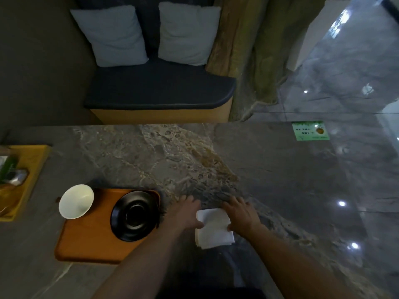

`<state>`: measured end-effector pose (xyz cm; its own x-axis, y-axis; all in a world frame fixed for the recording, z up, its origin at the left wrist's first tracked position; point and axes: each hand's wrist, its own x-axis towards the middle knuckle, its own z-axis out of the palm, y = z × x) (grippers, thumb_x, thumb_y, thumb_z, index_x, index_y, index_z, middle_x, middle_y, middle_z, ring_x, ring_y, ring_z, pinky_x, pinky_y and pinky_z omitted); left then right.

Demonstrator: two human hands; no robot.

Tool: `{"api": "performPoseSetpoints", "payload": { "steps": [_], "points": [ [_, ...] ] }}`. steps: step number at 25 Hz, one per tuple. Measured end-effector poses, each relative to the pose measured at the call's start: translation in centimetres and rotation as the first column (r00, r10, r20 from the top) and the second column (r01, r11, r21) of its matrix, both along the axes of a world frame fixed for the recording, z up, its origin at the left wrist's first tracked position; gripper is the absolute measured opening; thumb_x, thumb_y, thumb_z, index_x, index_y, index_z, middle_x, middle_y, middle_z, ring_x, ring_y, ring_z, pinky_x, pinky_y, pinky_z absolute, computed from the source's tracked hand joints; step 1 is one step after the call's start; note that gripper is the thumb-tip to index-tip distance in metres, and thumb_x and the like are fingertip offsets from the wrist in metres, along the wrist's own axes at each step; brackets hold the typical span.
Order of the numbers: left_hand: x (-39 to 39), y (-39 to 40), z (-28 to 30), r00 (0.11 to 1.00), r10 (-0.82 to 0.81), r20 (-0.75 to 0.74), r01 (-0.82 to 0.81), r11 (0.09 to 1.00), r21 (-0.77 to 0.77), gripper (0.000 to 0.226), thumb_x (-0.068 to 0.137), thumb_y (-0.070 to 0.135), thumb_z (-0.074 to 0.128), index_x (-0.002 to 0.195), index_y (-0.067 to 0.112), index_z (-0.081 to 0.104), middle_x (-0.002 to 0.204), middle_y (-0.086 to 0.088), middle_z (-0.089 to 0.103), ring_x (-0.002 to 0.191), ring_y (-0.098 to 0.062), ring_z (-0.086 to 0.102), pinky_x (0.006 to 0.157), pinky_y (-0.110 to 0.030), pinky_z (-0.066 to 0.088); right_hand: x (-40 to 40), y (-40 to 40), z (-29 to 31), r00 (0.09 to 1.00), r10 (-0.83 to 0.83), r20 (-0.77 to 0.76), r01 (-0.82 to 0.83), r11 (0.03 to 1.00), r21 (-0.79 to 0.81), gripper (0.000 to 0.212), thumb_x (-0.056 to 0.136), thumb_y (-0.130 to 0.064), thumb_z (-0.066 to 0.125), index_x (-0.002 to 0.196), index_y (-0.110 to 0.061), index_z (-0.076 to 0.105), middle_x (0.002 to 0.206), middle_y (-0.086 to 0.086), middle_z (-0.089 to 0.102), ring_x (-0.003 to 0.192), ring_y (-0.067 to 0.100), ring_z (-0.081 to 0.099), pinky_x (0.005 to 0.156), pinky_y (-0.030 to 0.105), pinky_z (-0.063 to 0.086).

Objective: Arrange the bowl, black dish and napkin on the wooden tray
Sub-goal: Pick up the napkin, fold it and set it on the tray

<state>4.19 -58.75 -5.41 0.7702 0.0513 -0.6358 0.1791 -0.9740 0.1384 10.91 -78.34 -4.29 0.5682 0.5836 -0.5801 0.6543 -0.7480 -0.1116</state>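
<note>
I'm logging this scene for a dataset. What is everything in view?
wooden tray: 1, orange-brown, table's near left
white bowl: 1, tray's far-left corner, overhanging
black dish: 1, tray's right side
napkin: 1, white, folded, on table right of tray
yellow tray: 1, far left, holding items
green sticker: 1, table's far right
cushions: 2, grey, on bench
left hand: on napkin's left edge
right hand: on napkin's right edge

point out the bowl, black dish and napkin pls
bowl (76, 201): head view, on its white inner surface.
black dish (134, 215): head view, on its sunken centre.
napkin (213, 228): head view, on the bare middle of the white fold, between the hands.
</note>
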Motion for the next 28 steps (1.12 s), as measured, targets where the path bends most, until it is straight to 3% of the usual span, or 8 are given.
{"api": "performPoseSetpoints", "payload": {
  "steps": [4, 7, 12, 14, 19, 23, 26, 28],
  "points": [
    [-0.5, -0.6, 0.3, 0.998, 0.048, 0.033, -0.048, 0.999, -0.003, 0.059, 0.074, 0.049, 0.07, 0.12, 0.022, 0.045, 0.127, -0.004, 0.043, 0.12, -0.027, 0.038, 0.088, -0.039, 0.039, -0.5, 0.0, -0.2, 0.999, -0.037, -0.001, 0.037, 0.998, 0.057, 0.08, 0.077, -0.031, 0.077, 0.143, -0.025, 0.032, 0.149, 0.008, 0.034, 0.135, 0.031, 0.032, 0.11, 0.049, 0.031],
    [-1.3, -1.1, 0.7, 0.986, 0.138, 0.091, -0.134, 0.99, -0.051, 0.047, 0.073, 0.043, 0.07, 0.107, 0.025, 0.045, 0.12, -0.003, 0.047, 0.117, -0.024, 0.039, 0.087, -0.037, 0.033, -1.0, -0.1, 0.0, 0.994, -0.105, -0.031, 0.108, 0.987, 0.12, 0.076, 0.076, -0.028, 0.077, 0.139, -0.025, 0.033, 0.146, 0.006, 0.04, 0.133, 0.029, 0.036, 0.109, 0.048, 0.033],
    [-3.4, -1.9, 1.2, 0.898, 0.433, 0.08, -0.398, 0.875, -0.274, 0.027, 0.075, 0.034, 0.068, 0.084, 0.035, 0.043, 0.089, 0.01, 0.051, 0.09, -0.012, 0.051, 0.069, -0.027, 0.036, -2.8, -1.8, 0.6, 0.921, -0.323, -0.219, 0.376, 0.885, 0.273, 0.041, 0.086, -0.027, 0.066, 0.117, -0.028, 0.04, 0.128, 0.004, 0.058, 0.114, 0.023, 0.056, 0.093, 0.041, 0.051],
    [-4.5, -1.9, 1.6, 0.852, 0.521, 0.046, -0.469, 0.799, -0.376, 0.026, 0.077, 0.029, 0.067, 0.082, 0.038, 0.043, 0.084, 0.011, 0.054, 0.078, -0.006, 0.052, 0.059, -0.023, 0.036, -3.8, -2.4, 1.2, 0.858, -0.406, -0.314, 0.497, 0.811, 0.31, 0.03, 0.088, -0.026, 0.063, 0.11, -0.028, 0.042, 0.117, 0.004, 0.06, 0.103, 0.022, 0.06, 0.084, 0.039, 0.055],
    [-6.9, -2.2, 3.0, 0.693, 0.719, -0.045, -0.588, 0.528, -0.613, 0.025, 0.084, 0.022, 0.067, 0.091, 0.034, 0.046, 0.089, 0.002, 0.058, 0.079, -0.011, 0.056, 0.056, -0.021, 0.043, -5.8, -3.4, 3.2, 0.688, -0.479, -0.545, 0.717, 0.564, 0.409, 0.026, 0.087, -0.012, 0.067, 0.107, -0.013, 0.049, 0.105, 0.007, 0.059, 0.097, 0.026, 0.061, 0.081, 0.043, 0.055],
    [-8.1, -2.9, 4.4, 0.508, 0.838, -0.2, -0.61, 0.186, -0.77, 0.022, 0.089, 0.014, 0.065, 0.099, 0.024, 0.049, 0.106, -0.014, 0.059, 0.094, -0.026, 0.059, 0.067, -0.037, 0.05, -7.0, -3.3, 5.4, 0.536, -0.437, -0.723, 0.843, 0.333, 0.423, 0.023, 0.089, -0.012, 0.066, 0.106, -0.015, 0.052, 0.104, 0.012, 0.059, 0.087, 0.019, 0.06, 0.07, 0.037, 0.056],
    [-9.1, -3.2, 5.8, 0.431, 0.847, -0.31, -0.592, 0.007, -0.806, 0.022, 0.09, 0.015, 0.063, 0.106, 0.022, 0.049, 0.116, -0.013, 0.058, 0.102, -0.03, 0.059, 0.062, -0.037, 0.05, -7.6, -3.5, 6.6, 0.464, -0.379, -0.801, 0.885, 0.229, 0.404, 0.021, 0.091, -0.017, 0.063, 0.109, -0.021, 0.053, 0.108, 0.001, 0.059, 0.096, 0.02, 0.061, 0.078, 0.049, 0.058],
    [-10.0, -3.3, 6.9, 0.424, 0.841, -0.335, -0.567, -0.043, -0.823, 0.023, 0.089, 0.015, 0.062, 0.106, 0.023, 0.05, 0.118, -0.013, 0.057, 0.104, -0.031, 0.058, 0.065, -0.039, 0.051, -8.1, -3.6, 7.1, 0.452, -0.346, -0.822, 0.892, 0.197, 0.407, 0.022, 0.093, -0.018, 0.062, 0.112, -0.023, 0.053, 0.11, -0.003, 0.058, 0.099, 0.02, 0.061, 0.081, 0.052, 0.058]
  ]
}}
